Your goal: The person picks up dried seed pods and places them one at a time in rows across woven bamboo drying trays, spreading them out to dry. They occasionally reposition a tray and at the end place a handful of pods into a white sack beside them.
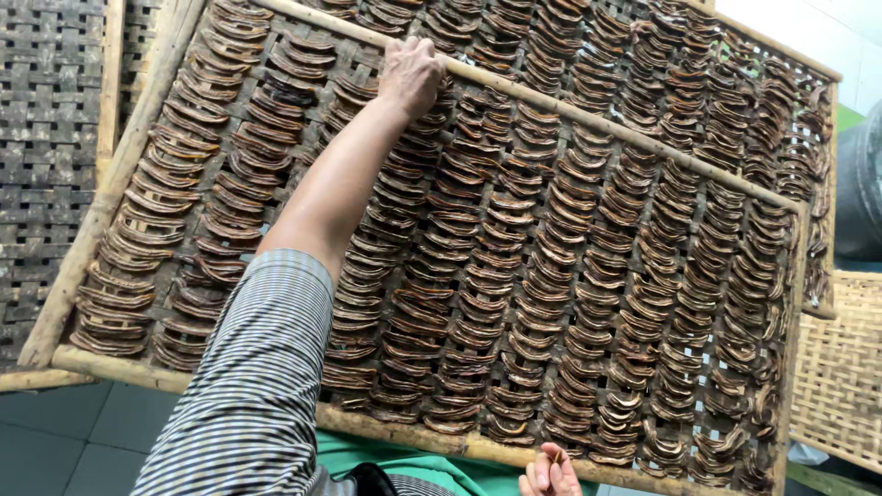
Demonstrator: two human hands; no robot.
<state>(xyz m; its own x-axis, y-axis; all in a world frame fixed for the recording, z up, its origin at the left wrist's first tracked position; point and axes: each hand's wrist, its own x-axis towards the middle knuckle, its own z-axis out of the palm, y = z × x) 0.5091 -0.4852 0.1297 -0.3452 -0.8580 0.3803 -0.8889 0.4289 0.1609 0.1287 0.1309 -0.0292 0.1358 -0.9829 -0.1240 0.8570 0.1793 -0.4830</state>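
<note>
While my left arm stretches far across the rack, my left hand [411, 72] curls its fingers over the long bamboo pole [588, 124] that runs slantwise along the far side of the woven drying tray [101, 207], closed on that pole near its upper end. The striped sleeve [253, 395] covers the arm from the elbow back and hides part of the near rail. My right hand [549, 473] shows only at the bottom edge of the view, fingers bunched together and touching the near bamboo rail [441, 443]; I cannot tell whether it pinches anything.

Rows of dried brown slices [551, 303] fill the tray almost edge to edge, overlapping like shingles, so bare weave shows only in thin strips between the rows and along the left rail. A second tray of slices [735, 83] lies behind the pole, partly under it. To the left sits an unloaded dark woven mat [50, 138], just beside the frame. At the right, a pale wicker panel [841, 367] butts against the tray's corner. Grey floor tiles [64, 441] open up below the near left corner, and green cloth [404, 464] lies under the near rail.
</note>
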